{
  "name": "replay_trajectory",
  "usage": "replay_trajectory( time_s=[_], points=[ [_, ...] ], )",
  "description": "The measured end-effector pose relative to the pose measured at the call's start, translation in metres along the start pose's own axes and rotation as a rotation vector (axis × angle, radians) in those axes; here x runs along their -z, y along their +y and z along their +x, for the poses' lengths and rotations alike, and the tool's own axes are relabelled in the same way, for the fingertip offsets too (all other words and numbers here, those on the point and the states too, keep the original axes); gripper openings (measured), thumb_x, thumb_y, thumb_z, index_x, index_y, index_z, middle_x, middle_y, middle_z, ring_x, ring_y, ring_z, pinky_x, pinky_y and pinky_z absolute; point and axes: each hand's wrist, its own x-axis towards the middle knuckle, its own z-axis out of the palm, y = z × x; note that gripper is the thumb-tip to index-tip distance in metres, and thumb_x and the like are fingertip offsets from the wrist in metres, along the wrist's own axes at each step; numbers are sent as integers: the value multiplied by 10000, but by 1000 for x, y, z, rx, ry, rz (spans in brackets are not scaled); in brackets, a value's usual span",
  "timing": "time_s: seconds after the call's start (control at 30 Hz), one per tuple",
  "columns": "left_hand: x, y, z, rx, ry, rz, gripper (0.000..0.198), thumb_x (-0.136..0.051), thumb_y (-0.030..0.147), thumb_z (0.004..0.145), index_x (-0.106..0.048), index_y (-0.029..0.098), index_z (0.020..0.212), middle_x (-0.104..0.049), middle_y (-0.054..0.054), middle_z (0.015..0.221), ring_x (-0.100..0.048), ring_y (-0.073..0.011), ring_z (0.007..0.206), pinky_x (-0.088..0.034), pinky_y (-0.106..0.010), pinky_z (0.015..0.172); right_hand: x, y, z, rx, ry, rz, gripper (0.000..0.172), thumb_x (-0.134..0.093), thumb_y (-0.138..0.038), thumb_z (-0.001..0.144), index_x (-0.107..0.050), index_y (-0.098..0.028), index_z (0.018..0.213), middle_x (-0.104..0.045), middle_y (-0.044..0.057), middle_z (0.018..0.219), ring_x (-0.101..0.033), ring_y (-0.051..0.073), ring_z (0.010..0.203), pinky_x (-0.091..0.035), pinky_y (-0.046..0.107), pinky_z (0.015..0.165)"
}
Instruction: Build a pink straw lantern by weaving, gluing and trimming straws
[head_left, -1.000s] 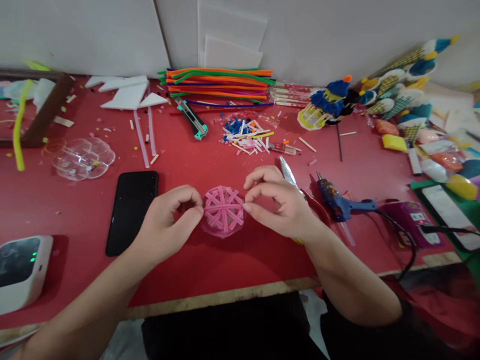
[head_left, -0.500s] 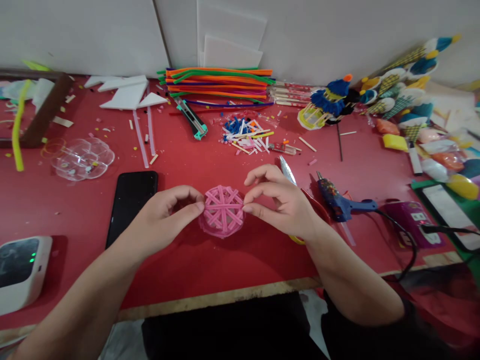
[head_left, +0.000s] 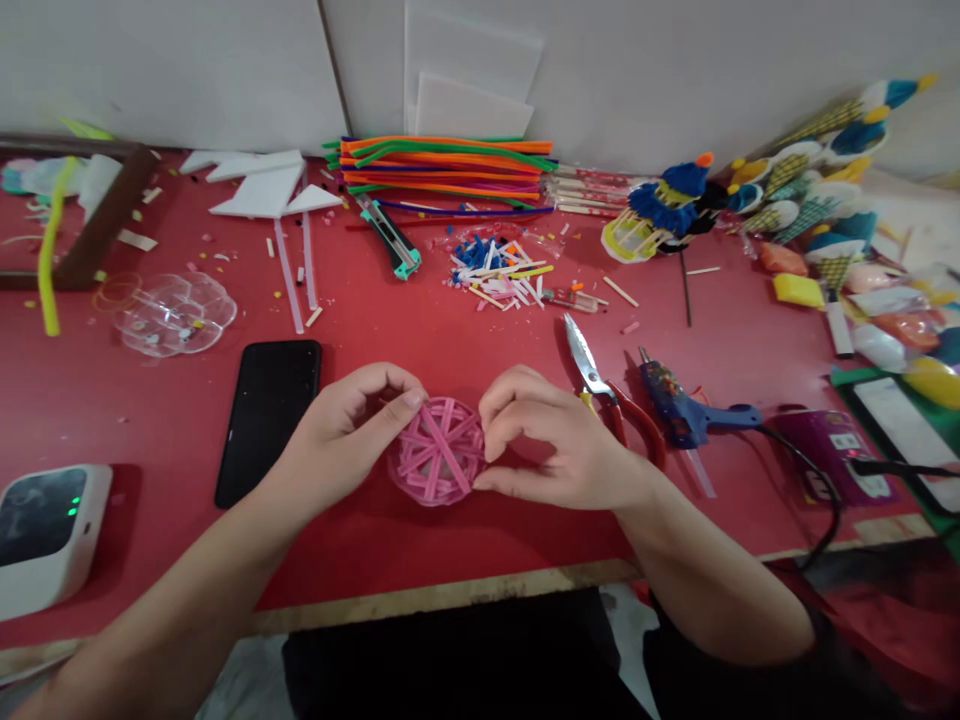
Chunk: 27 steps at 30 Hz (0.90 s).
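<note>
At the lower middle of the frame, you are holding a round pink straw lattice (head_left: 437, 452) between both hands, low over the red table (head_left: 450, 545); whether it is touching the surface is hard to tell. Your left hand (head_left: 349, 432) is pinching its left rim, the fingertip pressing on the upper left edge and the other fingers curling above. Your right hand (head_left: 551, 442) is gripping the right rim, its fingers bending in over the straws and the thumb lying along the lower edge.

Just left of your left hand, a black phone (head_left: 271, 418) is lying face up with its screen dark. Just right of your right hand, red-handled pliers (head_left: 600, 385) are pointing up the frame, and beside them a blue glue gun (head_left: 679, 405) is lying on its side; the printed wrap on its barrel is too blurred to read. Its cable is running toward a purple power strip (head_left: 836, 445), whose markings are likewise too small to read.

Further up, cut straw pieces (head_left: 499, 272) are lying scattered at centre, with a utility knife (head_left: 390, 238) to their left and a bundle of pipe cleaners (head_left: 442, 165) sitting against the wall. At the lower left, a white device (head_left: 45, 530) is showing small green lights.
</note>
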Motion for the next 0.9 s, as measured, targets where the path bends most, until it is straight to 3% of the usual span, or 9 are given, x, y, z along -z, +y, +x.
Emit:
replay_trajectory(
  time_s=[0.1,0.23,0.37,0.57,0.9],
  points=[
    [-3,0,-1,25,-2,-54,137,-654,320,878,-663,204,806,-663,15,774,-599,-122,690,-488,-230,650,-2,-6,-1,62,35,-122,173,-781,-307,858,-641,-210,886,-542,5,918,-550,143,869,-471,322,829],
    [-4,-4,-4,20,40,-64,74,-625,267,871,-677,220,847,-673,6,799,-614,-143,730,-498,-255,669,-6,-12,-2,111,12,-201,66,-700,-276,911,-671,-219,926,-540,21,977,-550,162,957,-425,354,911],
    [1,-4,-11,-319,111,5,195,-567,120,778,-660,248,892,-677,-17,960,-628,-183,917,-514,-315,826,-10,-9,-2,132,28,-232,53,-678,-268,929,-676,-225,959,-562,19,996,-554,162,962,-398,363,918],
    [5,5,-17,-891,-34,541,170,-622,148,727,-614,267,848,-668,-26,880,-628,-214,826,-541,-411,833,-13,-5,-3,158,61,-271,78,-706,-262,885,-660,-231,940,-593,22,1003,-563,176,948,-407,372,907],
    [0,3,-13,-1059,50,793,153,-657,163,742,-585,267,828,-715,-22,866,-688,-206,829,-586,-368,753,-18,-6,-4,236,122,-399,52,-675,-271,932,-668,-232,897,-662,28,955,-573,170,942,-477,344,915]
  ],
)
